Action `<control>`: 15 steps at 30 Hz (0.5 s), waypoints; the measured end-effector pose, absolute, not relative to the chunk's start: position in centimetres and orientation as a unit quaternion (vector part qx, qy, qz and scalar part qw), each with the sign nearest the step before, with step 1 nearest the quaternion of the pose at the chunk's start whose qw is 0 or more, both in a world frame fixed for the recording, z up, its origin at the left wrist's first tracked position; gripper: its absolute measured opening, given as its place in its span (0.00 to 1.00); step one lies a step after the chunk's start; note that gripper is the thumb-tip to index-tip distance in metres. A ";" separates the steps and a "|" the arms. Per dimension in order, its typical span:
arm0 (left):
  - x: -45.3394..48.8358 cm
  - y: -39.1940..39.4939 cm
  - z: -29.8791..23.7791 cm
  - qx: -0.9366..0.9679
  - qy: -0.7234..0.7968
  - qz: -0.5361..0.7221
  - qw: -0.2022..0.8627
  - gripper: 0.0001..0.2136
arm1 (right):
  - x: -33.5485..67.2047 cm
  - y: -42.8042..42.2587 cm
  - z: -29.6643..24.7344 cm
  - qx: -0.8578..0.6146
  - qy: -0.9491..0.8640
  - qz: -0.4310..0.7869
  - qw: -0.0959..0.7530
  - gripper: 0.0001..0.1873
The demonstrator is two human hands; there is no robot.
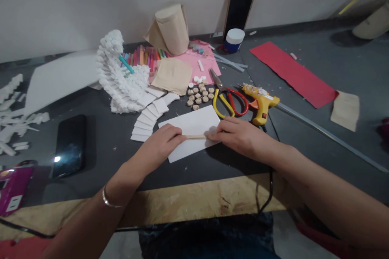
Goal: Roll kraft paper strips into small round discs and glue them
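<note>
A thin wooden stick lies across a white foam sheet on the dark table. My left hand pinches the stick's left end with curled fingers. My right hand presses down on its right end, fingers closed together. Both hands rest on the sheet. Just behind it lie several small wooden discs and scissors with yellow and red handles.
A yellow glue gun sits right of the scissors, its cord running to the table's front edge. A white foam sculpture, stacked white strips, a black phone, red sheet, a metal ruler and a propped phone surround.
</note>
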State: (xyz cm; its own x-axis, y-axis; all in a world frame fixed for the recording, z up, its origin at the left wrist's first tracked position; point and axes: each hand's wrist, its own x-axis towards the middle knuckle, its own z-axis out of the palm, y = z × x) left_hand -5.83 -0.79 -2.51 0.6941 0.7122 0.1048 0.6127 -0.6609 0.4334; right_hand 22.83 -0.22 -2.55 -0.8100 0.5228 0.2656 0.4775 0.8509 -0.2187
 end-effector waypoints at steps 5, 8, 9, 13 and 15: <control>-5.8 -0.8 -2.7 0.897 0.376 0.140 0.186 0.10 | 22.9 -0.3 -2.4 -0.262 -0.950 0.079 0.150 0.17; -5.9 -0.8 -2.8 0.906 0.366 0.135 0.162 0.10 | 22.9 -0.4 -2.4 -0.264 -0.950 0.075 0.146 0.17; -5.9 -0.8 -2.8 0.913 0.357 0.133 0.146 0.10 | 22.9 -0.4 -2.4 -0.266 -0.950 0.075 0.148 0.16; -6.0 -0.5 -2.8 0.923 0.341 0.140 0.107 0.10 | 22.9 -0.1 -2.9 -0.283 -0.937 0.096 0.180 0.15; -5.8 -0.5 -2.7 0.919 0.344 0.163 0.104 0.09 | 22.9 0.1 -3.3 -0.297 -0.925 0.124 0.203 0.13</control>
State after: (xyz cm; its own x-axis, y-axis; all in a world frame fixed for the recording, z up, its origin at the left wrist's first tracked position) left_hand -5.82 -0.48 -2.72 0.7100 0.6660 0.2288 0.5983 -0.7419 0.3028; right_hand 22.89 0.13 -3.28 -0.7410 0.6000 0.3016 0.4997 0.7927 -0.3492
